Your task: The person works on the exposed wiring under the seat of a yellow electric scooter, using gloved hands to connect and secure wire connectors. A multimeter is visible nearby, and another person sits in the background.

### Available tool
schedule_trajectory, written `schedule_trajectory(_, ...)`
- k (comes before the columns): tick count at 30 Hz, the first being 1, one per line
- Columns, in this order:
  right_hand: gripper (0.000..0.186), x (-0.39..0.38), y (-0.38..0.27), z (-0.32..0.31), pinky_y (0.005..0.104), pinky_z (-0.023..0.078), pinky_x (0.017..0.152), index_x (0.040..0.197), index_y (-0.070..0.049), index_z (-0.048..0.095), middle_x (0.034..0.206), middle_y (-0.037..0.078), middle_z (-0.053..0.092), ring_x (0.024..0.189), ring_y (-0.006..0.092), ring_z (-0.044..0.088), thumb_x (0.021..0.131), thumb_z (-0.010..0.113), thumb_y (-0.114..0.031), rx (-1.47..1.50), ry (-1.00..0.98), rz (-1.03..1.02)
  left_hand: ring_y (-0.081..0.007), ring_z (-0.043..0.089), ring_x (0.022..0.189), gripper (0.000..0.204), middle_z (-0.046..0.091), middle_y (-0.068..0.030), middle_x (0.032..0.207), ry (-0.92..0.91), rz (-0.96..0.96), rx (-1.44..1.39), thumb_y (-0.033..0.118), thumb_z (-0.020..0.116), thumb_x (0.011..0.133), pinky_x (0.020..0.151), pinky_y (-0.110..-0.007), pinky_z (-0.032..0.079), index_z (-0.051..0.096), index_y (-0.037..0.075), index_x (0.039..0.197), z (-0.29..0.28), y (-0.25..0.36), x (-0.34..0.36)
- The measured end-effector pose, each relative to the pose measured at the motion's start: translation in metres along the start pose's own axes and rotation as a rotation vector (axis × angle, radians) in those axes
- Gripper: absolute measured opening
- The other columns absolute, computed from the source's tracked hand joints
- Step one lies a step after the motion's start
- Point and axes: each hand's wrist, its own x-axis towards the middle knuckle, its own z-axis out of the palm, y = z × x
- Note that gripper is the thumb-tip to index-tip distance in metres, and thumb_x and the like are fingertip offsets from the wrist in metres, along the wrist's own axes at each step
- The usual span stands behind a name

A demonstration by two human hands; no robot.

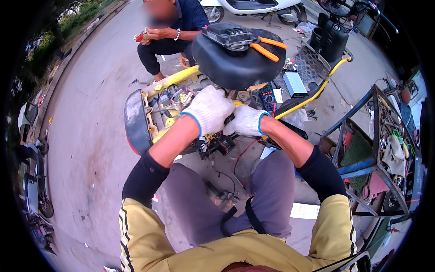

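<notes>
Both my hands wear white knit gloves with blue cuffs and work close together over the open body of an electric scooter with a yellow frame. My left hand is closed in a fist, back upward. Just right of it and slightly lower, my right hand has its fingers curled in toward the left. Whatever they grip is hidden. Beneath them are loose wires and a black part. Beyond them, the black seat carries a black controller-like box and orange-handled pliers.
A multimeter and a silver box lie right of the seat. A metal tool cart stands at the right. Across the scooter, another person crouches, holding a small red item. A white scooter is parked behind.
</notes>
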Motion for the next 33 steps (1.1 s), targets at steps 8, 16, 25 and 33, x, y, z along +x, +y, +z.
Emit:
schedule_trajectory(8, 0.059, 0.008, -0.003, -0.001, 0.0427, 0.057, 0.098, 0.122, -0.005, 0.081, 0.116, 0.018, 0.082, 0.106, 0.0319, 0.077, 0.078, 0.091, -0.042, 0.042, -0.101, -0.036, -0.0418, 0.076, 0.08, 0.026, 0.074, -0.0226, 0.082, -0.151, 0.004, 0.035, 0.024, 0.081, 0.066, 0.075, -0.05, 0.061, 0.081, 0.005, 0.083, 0.012, -0.007, 0.011)
schedule_trajectory(16, 0.062, 0.021, 0.026, 0.014, 0.042, 0.056, 0.1, 0.131, -0.008, 0.076, 0.123, 0.016, 0.081, 0.112, 0.0319, 0.075, 0.083, 0.09, -0.046, 0.028, -0.161, -0.084, -0.0412, 0.074, 0.077, 0.03, 0.07, -0.0211, 0.078, -0.116, 0.163, -0.107, 0.028, 0.081, 0.06, 0.074, -0.05, 0.061, 0.08, 0.003, 0.077, 0.014, -0.024, 0.008)
schedule_trajectory(25, 0.063, 0.024, 0.003, -0.006, 0.0452, 0.058, 0.091, 0.12, -0.007, 0.08, 0.109, 0.021, 0.081, 0.101, 0.0383, 0.076, 0.081, 0.087, -0.055, -0.108, -0.193, -0.102, -0.0397, 0.075, 0.08, 0.023, 0.072, -0.0202, 0.075, 0.008, 0.204, -0.187, 0.024, 0.078, 0.067, 0.077, -0.049, 0.061, 0.08, 0.003, 0.078, 0.023, -0.045, -0.001)
schedule_trajectory(33, 0.066, 0.026, 0.012, 0.003, 0.0456, 0.058, 0.087, 0.116, 0.0, 0.078, 0.102, 0.024, 0.08, 0.094, 0.0396, 0.076, 0.085, 0.084, -0.058, -0.228, -0.162, -0.041, -0.0318, 0.073, 0.087, 0.016, 0.072, -0.012, 0.08, 0.081, 0.22, -0.046, 0.024, 0.077, 0.078, 0.077, -0.044, 0.057, 0.075, 0.008, 0.081, 0.024, -0.039, -0.003)
